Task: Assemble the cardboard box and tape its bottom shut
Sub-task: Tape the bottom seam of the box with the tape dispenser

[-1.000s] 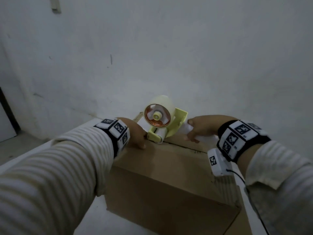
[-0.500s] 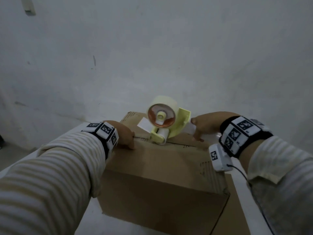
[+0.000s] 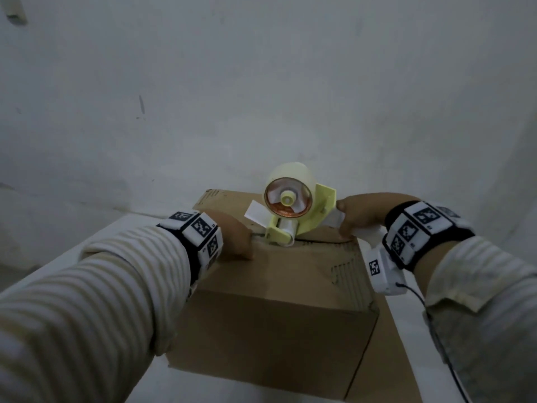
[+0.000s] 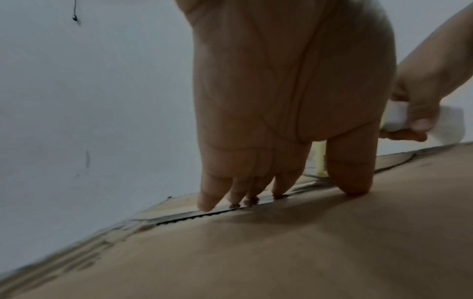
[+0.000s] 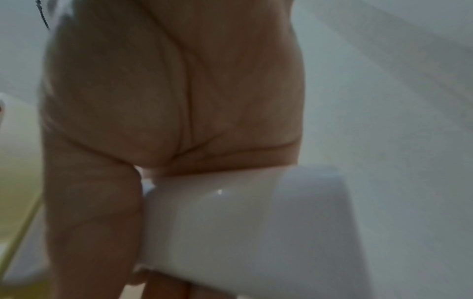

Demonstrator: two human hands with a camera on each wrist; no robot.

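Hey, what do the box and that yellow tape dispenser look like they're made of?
The box: brown corrugated cardboard with a matte finish; fluting ridges show through near its right edge. The tape dispenser: pale yellow frame, apparently moulded plastic with a smooth, even surface. Its handle, which the right hand grips, looks like glossy white plastic, with a small highlight on it.

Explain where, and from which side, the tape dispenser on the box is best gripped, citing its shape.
Grip the white handle, coming from the right. It sticks out sideways behind the roll, away from the roller at the seam, so fingers can wrap it. The right hand holds it this way; the left hand presses the cardboard box.
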